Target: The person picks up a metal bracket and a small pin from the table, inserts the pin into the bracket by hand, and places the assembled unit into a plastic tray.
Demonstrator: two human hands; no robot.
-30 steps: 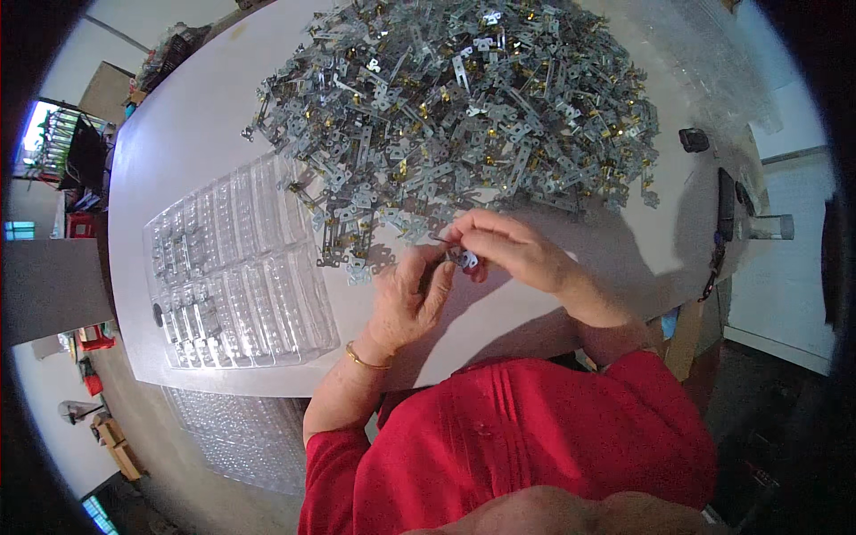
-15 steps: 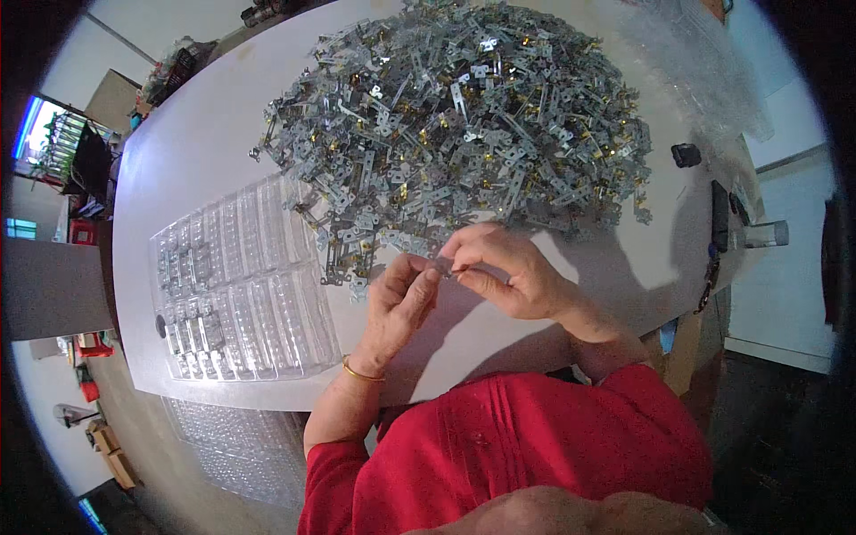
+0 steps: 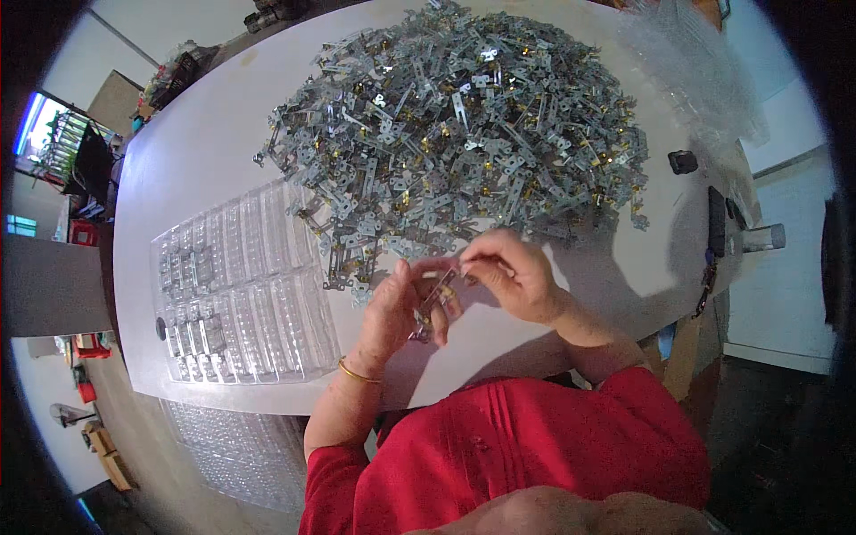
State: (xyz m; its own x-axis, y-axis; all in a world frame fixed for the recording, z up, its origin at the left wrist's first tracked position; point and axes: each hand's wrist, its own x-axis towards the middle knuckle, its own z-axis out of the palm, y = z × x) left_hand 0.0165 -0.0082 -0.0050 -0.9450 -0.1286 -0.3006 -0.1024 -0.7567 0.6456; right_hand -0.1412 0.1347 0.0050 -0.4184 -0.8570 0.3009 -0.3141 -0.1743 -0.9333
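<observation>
A thin metal bracket [image 3: 435, 294] lies slantwise across the fingers of my left hand [image 3: 385, 314], which are curled around it. At its upper end, the fingertips of my right hand [image 3: 519, 278] are pinched together. Something small may be between them, too small to make out. Just beyond both hands rises a large heap of grey metal brackets [image 3: 464, 134] with some brass-coloured parts among them. Left of my hands lies a clear plastic tray [image 3: 276, 325] with long ribbed slots. Several metal brackets [image 3: 198, 334] sit in its left slots.
Clear plastic packaging [image 3: 691, 80] is piled at the far right. Nearer are a small black object [image 3: 683, 161], a dark long item [image 3: 717, 221] and a clear cup [image 3: 762, 238] lying sideways. More clear trays [image 3: 236, 450] show below the table's front left edge.
My left hand has turned and its fingers have spread lower, bringing the bracket into view. My right hand has shifted slightly right, its fingertips still pinched.
</observation>
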